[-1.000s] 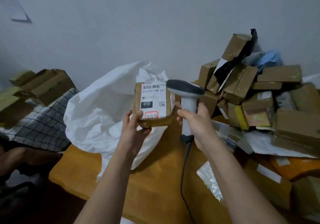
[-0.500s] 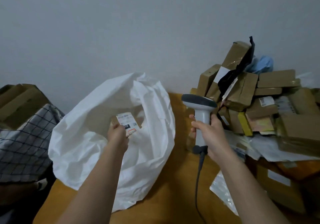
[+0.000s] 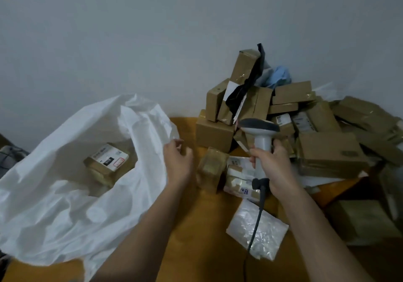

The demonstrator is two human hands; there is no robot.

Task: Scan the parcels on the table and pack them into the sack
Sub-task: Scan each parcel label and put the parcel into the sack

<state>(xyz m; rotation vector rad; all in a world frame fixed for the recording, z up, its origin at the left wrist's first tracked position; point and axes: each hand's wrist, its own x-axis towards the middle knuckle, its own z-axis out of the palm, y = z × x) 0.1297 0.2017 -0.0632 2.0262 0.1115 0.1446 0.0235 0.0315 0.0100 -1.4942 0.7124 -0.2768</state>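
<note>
White sack lies open at left, a brown labelled parcel inside. Left hand hovers empty, fingers loosely curled. Right hand grips the scanner. Boxes crowd the orange table against a grey wall.

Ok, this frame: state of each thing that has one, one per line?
White woven sack: mouth open, lying on the table.
Labelled brown parcel: inside the sack, label up.
Left hand: empty, fingers loosely curled, beside the sack's rim.
Right hand: closed around the scanner's handle.
Grey handheld barcode scanner: held upright, cable hanging.
Pile of brown cardboard parcels: heaped against the wall.
</note>
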